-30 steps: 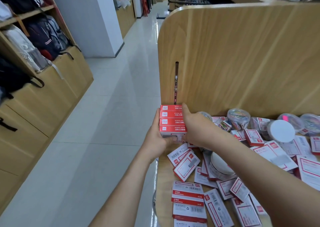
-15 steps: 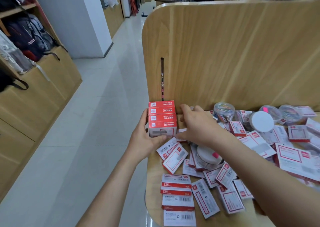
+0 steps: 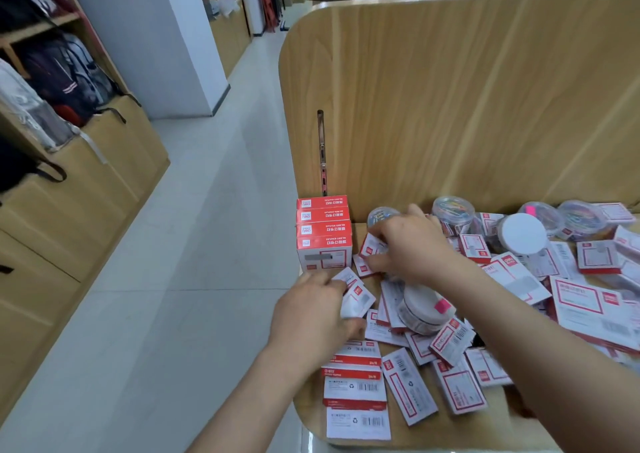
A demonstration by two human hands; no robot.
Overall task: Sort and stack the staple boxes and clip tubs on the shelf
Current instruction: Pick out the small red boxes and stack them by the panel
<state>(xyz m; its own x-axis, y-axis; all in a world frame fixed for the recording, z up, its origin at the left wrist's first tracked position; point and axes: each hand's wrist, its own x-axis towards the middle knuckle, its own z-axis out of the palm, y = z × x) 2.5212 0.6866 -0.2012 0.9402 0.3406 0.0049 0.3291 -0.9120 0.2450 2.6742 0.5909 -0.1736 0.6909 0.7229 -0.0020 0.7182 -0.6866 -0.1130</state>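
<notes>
Both hands [image 3: 311, 310] among boxes [image 3: 353, 300] near shelf edge [image 3: 304, 414]

Four red staple boxes [image 3: 324, 225] stacked; six clip tubs [image 3: 521, 233] visible.

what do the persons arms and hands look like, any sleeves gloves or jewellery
Both forearms are bare as far as the frame shows: no sleeve reaches into view. The left hand and right hand wear no gloves, and no ring, watch or bracelet is visible on the fingers or wrists.
</notes>
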